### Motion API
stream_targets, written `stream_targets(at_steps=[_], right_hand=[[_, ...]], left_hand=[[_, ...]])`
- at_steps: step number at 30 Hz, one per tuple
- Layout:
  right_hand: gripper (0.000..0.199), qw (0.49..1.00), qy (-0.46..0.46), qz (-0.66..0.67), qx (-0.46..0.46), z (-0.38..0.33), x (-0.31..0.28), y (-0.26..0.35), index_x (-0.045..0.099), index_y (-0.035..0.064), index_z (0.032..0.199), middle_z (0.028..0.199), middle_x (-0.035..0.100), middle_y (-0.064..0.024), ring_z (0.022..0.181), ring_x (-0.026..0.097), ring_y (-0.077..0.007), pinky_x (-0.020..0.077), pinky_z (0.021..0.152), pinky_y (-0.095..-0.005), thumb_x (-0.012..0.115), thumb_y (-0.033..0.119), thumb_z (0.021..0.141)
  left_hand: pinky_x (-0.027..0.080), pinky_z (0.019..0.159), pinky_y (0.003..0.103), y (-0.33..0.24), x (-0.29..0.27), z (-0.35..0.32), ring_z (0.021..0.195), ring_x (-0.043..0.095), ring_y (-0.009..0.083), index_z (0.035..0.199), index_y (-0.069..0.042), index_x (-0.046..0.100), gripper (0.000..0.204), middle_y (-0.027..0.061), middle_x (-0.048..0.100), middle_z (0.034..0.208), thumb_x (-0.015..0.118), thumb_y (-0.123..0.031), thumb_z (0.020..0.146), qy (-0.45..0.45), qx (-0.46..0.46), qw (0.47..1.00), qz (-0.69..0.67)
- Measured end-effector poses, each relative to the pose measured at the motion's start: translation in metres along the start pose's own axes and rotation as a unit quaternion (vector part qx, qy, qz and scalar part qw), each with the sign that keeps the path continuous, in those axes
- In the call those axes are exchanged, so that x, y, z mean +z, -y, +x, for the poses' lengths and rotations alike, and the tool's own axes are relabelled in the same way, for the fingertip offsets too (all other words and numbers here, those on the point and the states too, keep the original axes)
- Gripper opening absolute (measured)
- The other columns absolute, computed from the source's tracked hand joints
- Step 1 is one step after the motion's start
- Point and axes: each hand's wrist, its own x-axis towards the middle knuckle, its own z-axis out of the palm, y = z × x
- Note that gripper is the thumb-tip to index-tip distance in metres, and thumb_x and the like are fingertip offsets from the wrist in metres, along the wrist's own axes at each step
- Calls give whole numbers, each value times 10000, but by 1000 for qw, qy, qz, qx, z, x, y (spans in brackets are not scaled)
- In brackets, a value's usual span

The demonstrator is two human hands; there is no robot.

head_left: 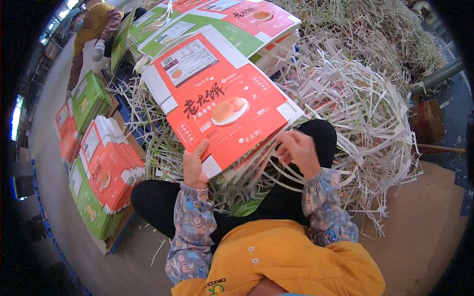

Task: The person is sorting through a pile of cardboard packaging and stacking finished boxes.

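My left hand (pixel 196 167) grips the near left corner of a stack of flat red carton blanks (pixel 180 116), its thumb on top and its other fingers underneath. The top blank has a picture of round cakes and white flaps. It slants over my lap, far end resting toward the pile behind. By the stack's near right edge, my right hand (pixel 300 153) is closed with fingers curled around thin paper strips (pixel 247 175), which hang blurred beneath the edge. My crossed legs in black trousers lie under the stack.
Paper trimmings (pixel 365 133) heap up at the right and behind. Uncut green and red printed sheets (pixel 222 29) lie stacked ahead. Piles of red blanks (pixel 111 165) and green blanks (pixel 91 101) stand at left. Another person (pixel 94 24) works at far left. Brown cardboard (pixel 419 237) covers floor at right.
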Motion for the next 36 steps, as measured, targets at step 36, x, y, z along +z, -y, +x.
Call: stream_targets(at_steps=[36], right_hand=[[268,956,-149,-131,-214,259,-86,135,480,88,746,442,334,37,316,295,-84,221,293,-250,507,346,813]], left_hand=[[490,783,354,-77,-77,-13,935,570,222,1148,7,431,449,124,546,1084,604,-19,735,-17,-30,990,140]])
